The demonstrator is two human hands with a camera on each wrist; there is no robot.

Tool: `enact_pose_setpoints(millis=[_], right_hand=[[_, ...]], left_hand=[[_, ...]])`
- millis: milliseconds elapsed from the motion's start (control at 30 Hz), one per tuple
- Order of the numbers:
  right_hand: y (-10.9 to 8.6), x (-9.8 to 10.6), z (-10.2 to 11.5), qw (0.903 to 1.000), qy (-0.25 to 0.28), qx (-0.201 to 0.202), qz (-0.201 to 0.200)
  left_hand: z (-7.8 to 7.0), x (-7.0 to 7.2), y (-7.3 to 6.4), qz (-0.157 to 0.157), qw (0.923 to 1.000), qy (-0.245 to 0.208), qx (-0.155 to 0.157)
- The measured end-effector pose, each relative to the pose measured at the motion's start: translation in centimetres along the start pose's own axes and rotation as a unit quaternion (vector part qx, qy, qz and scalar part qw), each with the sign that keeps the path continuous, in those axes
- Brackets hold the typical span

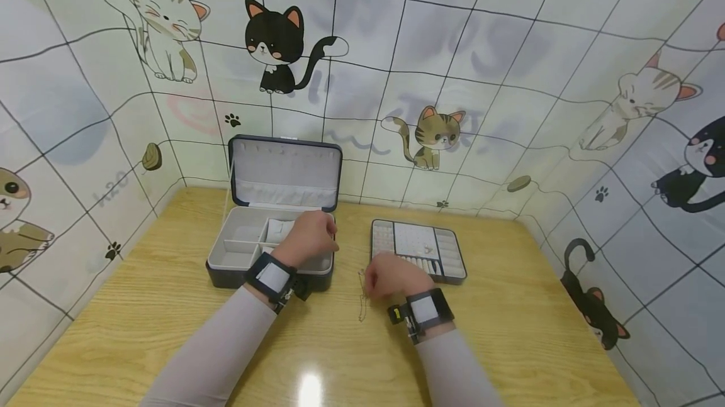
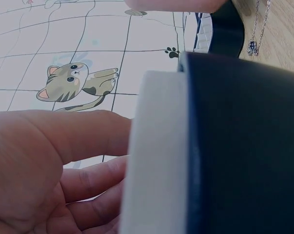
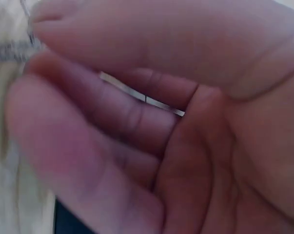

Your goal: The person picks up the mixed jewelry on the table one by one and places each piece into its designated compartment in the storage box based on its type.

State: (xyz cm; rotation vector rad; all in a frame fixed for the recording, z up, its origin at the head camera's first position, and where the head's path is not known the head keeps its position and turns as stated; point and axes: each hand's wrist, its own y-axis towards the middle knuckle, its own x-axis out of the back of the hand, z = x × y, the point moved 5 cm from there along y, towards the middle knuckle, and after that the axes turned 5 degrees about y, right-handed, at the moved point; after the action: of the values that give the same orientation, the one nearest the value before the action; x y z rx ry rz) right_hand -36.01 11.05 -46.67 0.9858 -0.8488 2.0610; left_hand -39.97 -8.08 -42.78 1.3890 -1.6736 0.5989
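A dark blue jewellery box (image 1: 226,278) stands with its lid raised on the left of the table. My left hand (image 1: 308,240) is over its right-hand compartments, close to the right wall. In the left wrist view the left fingers (image 2: 98,131) are loosely bent, with their tips hidden behind the box's white-lined wall (image 2: 159,156). My right hand (image 1: 396,278) is low in front of the jewellery tray, fingers curled. A thin silver necklace (image 1: 362,306) with small dark blue stones trails beside it. In the right wrist view its blurred chain (image 3: 12,51) meets the thumb and fingertip, which pinch it.
A flat jewellery tray (image 1: 453,253) with ring rolls and small pieces lies right of the box. White pads (image 1: 279,229) sit in the box compartments. Behind the wooden table (image 1: 521,306) hangs a cat-patterned wall covering (image 1: 362,99).
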Motion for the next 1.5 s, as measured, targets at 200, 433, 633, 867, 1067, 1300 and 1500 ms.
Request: enact_pose_setpoints(millis=[200,433,633,867,1067,1300,1500], right_hand=[[0.4,-1.0,1.5,0.9936,-0.107,-0.016,-0.033],[0.7,-2.0,2.6,0.9871,-0.149,-0.038,-0.044],[0.7,-2.6,2.9,0.9872,-0.143,-0.064,-0.033],[0.6,-2.5,2.4,0.9900,-0.126,-0.057,-0.030],[0.4,-1.8,1.0,0.9985,-0.045,-0.021,-0.025],[0.3,0.1,-0.4,0.9987,0.041,0.027,-0.009],[0.0,1.9,-1.3,0.9891,0.125,0.074,-0.025]], left_hand=[[-0.2,0.0,0.0,0.003,1.0000,0.004,-0.004],[-0.2,-0.1,0.1,-0.017,0.9995,0.025,0.003],[-0.2,-0.1,-0.1,-0.031,0.9989,0.035,0.006],[-0.3,0.1,-0.2,-0.038,0.9987,0.035,0.001],[-0.3,0.3,-0.2,-0.038,0.9989,0.027,0.009],[-0.3,0.5,0.0,-0.047,0.9985,0.028,0.001],[-1.0,0.8,-0.3,-0.087,0.9953,0.033,-0.025]])
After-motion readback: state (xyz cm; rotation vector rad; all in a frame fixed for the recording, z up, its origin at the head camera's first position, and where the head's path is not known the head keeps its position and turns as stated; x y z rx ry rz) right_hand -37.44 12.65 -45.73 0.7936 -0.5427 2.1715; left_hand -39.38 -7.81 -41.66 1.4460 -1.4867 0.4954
